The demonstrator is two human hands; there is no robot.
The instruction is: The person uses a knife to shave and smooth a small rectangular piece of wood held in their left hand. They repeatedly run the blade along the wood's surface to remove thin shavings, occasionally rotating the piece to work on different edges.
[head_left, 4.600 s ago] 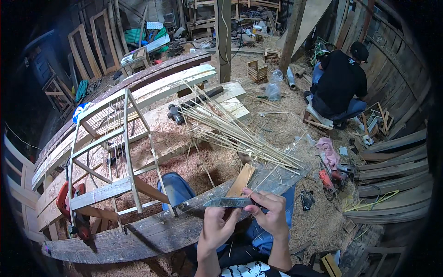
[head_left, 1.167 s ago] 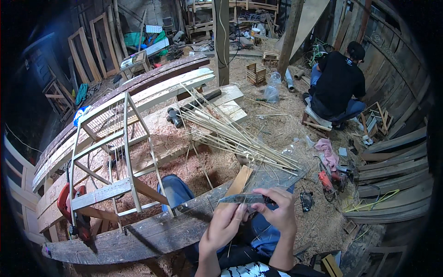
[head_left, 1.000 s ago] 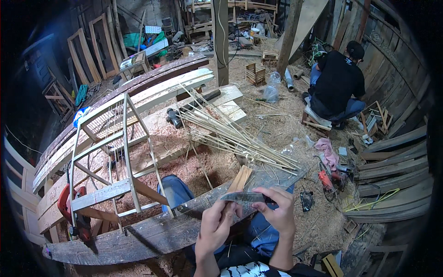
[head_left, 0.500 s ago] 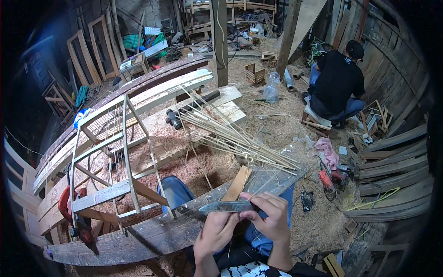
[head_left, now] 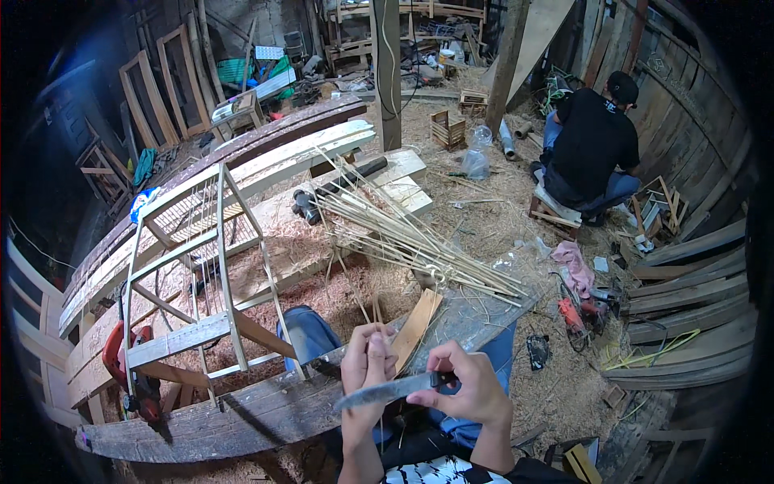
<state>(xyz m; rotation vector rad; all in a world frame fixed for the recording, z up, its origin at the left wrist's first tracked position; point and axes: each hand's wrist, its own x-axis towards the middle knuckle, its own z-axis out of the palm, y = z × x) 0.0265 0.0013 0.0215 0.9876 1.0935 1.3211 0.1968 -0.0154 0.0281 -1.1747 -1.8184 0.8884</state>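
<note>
Clock centred on the hands, 12 straight ahead. Left hand (head_left: 367,359): thumb and fingers pinching a thin pale stick (head_left: 376,313), roughly upright, showing above and below the grip. Right hand (head_left: 468,385): fingers closed round the handle of a knife (head_left: 387,392) — blade crossing before the base of the left hand, tip between 8 and 9; blade contact with stick cannot be told. Just beyond, at 12, a flat wooden strip (head_left: 418,323) lies aslant on the desk (head_left: 242,427). At 9, a red tool (head_left: 113,355); at 10, a slatted wooden frame (head_left: 179,340). At 2, a pink cloth (head_left: 571,266) on the floor. Farther at 12, a bundle of thin sticks (head_left: 411,242), near ends over the desk. At 11, a dark long-handled tool (head_left: 306,207). Far off, between 1 and 2 — a seated person (head_left: 592,149) in a black top, back turned.
</note>
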